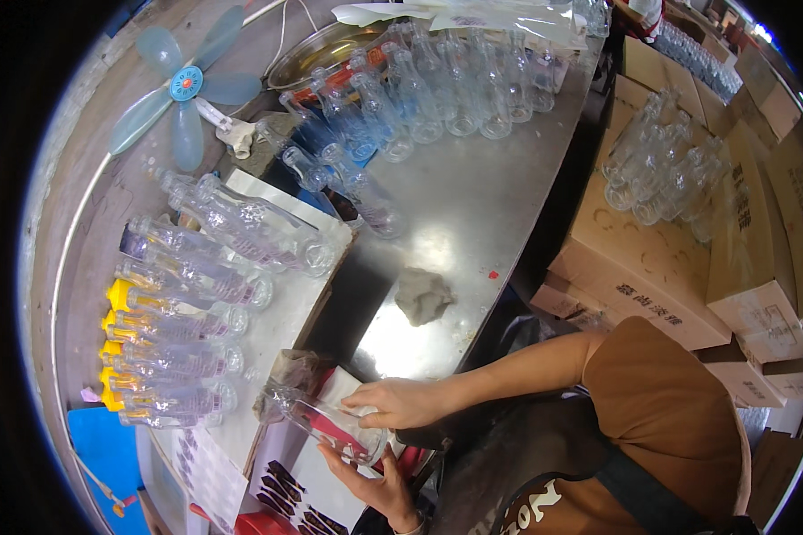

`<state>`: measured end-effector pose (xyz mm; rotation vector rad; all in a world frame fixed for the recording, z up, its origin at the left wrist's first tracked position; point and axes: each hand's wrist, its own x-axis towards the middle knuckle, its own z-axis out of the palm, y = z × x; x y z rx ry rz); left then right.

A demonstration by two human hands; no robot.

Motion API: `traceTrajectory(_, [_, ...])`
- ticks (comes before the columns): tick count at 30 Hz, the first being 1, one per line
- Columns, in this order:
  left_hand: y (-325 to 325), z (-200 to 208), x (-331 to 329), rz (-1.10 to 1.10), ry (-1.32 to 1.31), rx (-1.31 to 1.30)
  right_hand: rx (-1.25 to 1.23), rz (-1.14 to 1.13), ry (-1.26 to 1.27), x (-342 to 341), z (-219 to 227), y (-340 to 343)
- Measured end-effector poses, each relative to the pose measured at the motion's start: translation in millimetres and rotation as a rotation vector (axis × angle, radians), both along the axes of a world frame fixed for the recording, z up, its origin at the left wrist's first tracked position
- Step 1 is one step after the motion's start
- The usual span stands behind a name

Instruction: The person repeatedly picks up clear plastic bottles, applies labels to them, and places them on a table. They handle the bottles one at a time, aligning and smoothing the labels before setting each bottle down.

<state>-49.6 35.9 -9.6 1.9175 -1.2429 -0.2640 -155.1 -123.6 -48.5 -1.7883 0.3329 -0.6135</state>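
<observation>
Head view: a clear glass bottle with a long thin neck [317, 419] is held in front of the black apron [491, 473], tipped on its side. Its neck is pointed away from the body, up & left, and its bottom is turned to the body. The bottom end is cupped by the left hand [376, 486], w/ fingers bent round it. The glass is touched from the other side by the right hand [401, 404], which is kept narrow, w/ bent fingers; whether the glass is gripped or just pressed by it can't be told.

Dark long shapes, prob. stickers [279, 487], are seen on a white sheet just beside the bottle. A white sheet w/ pale purple prints [196, 464] is placed further left. Clear bottles w/ purple marks [183, 357] are lined up on a white board [272, 343]. More clear bottles [455, 89] are grouped at the far end of the shiny grey metal counter [509, 205], and a crumpled grey cloth [424, 296] is left near its middle.

Step in hand, as a guess: a sticker is being pressed or rubbed flat on the glass. For the next move, the bottom should be held firm, the bottle turned a bit & the side smoothed gently, b/c glass may be slippery, etc.
</observation>
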Motion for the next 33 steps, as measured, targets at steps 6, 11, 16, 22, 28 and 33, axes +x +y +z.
traceTrajectory(6, [-3.6, -6.6, -4.1, 0.024, 0.062, -0.048, -0.138, -0.089, -0.058, -22.9, 27.7, 17.3])
traceTrajectory(11, [-6.2, -5.9, -5.4, 0.015, -0.119, -0.082, -0.016, 0.013, 0.023, -20.9, 22.7, 1.9])
traceTrajectory(16, [0.2, -17.0, 5.5, 0.038, 0.144, -0.093, -0.008, 0.004, 0.14, -28.0, 36.4, 8.1])
traceTrajectory(22, [-1.2, -17.5, 3.6, 0.032, 0.059, -0.082, -0.051, -0.013, 0.062, -27.8, 27.5, 9.3])
traceTrajectory(28, [4.4, -12.4, 2.2, 0.024, 0.099, -0.097, 0.064, 0.044, 0.194, -29.0, 35.9, 7.3])
traceTrajectory(33, [31.4, -19.5, 64.5, 0.345, -0.103, 0.057, 0.274, -0.033, 0.229, -46.1, 35.8, -10.3])
